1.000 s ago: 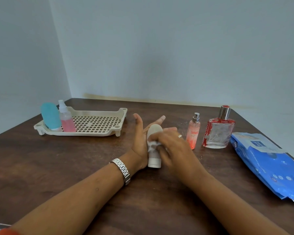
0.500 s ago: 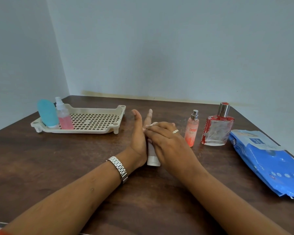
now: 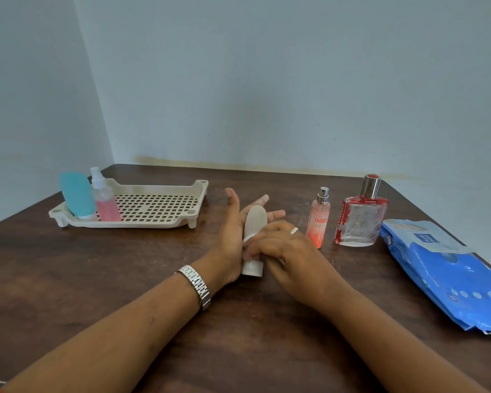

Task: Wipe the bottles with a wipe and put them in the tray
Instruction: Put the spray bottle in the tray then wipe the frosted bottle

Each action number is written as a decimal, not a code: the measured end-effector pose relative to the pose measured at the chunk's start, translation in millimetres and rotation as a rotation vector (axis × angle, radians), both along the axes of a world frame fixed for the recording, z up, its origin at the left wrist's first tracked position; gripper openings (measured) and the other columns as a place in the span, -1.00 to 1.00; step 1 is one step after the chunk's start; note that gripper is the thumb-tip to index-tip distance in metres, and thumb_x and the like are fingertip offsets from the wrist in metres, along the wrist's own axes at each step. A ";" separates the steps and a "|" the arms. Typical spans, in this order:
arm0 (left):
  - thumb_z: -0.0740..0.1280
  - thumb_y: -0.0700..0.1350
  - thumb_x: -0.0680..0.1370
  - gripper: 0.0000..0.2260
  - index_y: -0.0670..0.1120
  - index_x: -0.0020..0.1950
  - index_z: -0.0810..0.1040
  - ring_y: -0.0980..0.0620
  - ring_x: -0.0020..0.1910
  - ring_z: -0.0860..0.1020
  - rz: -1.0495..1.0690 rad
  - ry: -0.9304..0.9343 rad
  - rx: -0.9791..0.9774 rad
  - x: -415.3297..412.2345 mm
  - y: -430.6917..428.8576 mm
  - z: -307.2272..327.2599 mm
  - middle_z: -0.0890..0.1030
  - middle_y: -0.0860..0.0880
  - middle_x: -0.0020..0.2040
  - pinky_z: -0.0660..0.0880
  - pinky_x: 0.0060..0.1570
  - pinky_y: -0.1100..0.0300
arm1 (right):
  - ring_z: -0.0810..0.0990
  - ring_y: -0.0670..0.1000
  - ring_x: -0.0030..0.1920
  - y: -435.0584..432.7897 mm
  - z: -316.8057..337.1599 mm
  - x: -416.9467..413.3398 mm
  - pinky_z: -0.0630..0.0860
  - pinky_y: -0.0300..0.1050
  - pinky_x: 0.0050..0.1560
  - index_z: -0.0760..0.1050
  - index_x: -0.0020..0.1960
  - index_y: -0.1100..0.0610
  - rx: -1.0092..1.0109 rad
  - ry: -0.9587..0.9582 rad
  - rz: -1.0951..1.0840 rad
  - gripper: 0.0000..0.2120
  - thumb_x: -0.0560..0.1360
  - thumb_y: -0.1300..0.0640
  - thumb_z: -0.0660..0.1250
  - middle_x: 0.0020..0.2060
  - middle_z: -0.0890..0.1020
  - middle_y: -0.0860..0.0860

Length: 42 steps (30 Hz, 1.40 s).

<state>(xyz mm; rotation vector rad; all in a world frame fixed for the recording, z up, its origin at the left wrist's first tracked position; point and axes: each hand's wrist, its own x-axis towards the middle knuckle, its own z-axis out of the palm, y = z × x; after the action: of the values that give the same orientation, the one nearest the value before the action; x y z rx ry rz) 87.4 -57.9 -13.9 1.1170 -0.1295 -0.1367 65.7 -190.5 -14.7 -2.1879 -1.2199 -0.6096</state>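
Five bottles are showing in all. Two are standing upright at the left end of the tray point(image 3: 153, 224), just beside each other: a rounded teal bottle point(image 3: 77, 194) with a matte, soft-looking skin, and a clear spray bottle point(image 3: 104, 199) holding pink liquid under a white nozzle. The tray is a cream plastic rectangle with a gridded, perforated floor and short feet, sitting on the dark wood-grain surface point(image 3: 68, 279).

One white bottle point(image 3: 255, 221) — smooth, with a domed far end and a flat cap nearest the person — is lying tilted in the middle of the surface, between the two hands. The left hand point(image 3: 233, 231) is staying flat behind it, fingers straight and spread, palm backing the bottle. The right hand point(image 3: 278, 245) is curling its fingers round the bottle's middle, pinning a thin white wipe point(image 3: 247, 238) of which only an edge is showing.

Two more bottles are standing upright to the right, near each other but apart: a slim orange-pink spray bottle point(image 3: 319, 222) with a silver nozzle, and a square glass perfume bottle point(image 3: 360, 219) with red edges and a chrome cap. One blue, glossy, crinkled pack of wipes point(image 3: 442, 273) is lying flat at the right edge.

One metal link watch point(image 3: 196, 285) is circling the left wrist — one ring point(image 3: 294, 230) is on the right hand.
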 end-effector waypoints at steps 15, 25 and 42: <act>-0.06 0.47 0.30 -0.23 0.12 0.31 0.52 0.00 -0.31 0.50 -0.033 -0.137 0.148 -0.4 -5.8 -10.2 0.64 -0.11 0.01 0.49 -0.45 0.20 | 0.52 -0.32 -0.04 3.3 3.9 17.8 0.38 -0.54 -0.09 0.60 0.09 0.06 0.547 0.270 -0.290 -0.82 0.50 0.21 0.34 -0.06 0.61 -0.15; -0.16 0.39 0.51 -0.28 -0.01 0.32 0.50 -0.15 0.04 0.64 0.061 -0.007 -0.022 9.6 3.9 -8.1 0.67 -0.18 0.08 0.57 0.01 -0.09 | 0.53 -0.21 -0.11 4.4 -14.6 4.5 0.45 -0.34 -0.07 0.65 -0.02 0.10 0.262 0.098 -0.150 -0.82 0.40 0.27 0.42 -0.17 0.59 -0.16; -0.09 0.40 0.47 -0.27 -0.05 0.27 0.56 -0.20 0.03 0.62 0.077 -0.055 0.077 7.1 4.0 -9.7 0.67 -0.19 0.03 0.56 0.02 -0.05 | 0.54 -0.09 -0.08 6.7 -7.8 4.6 0.49 -0.20 -0.04 0.64 0.02 0.08 0.240 0.001 -0.178 -0.80 0.42 0.25 0.39 -0.14 0.61 -0.07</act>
<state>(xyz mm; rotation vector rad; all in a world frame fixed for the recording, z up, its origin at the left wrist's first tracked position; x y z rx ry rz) 94.4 -53.9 -23.6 1.2017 -0.1313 -0.0422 70.2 -183.8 -22.5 -2.1039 -0.9054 -0.7851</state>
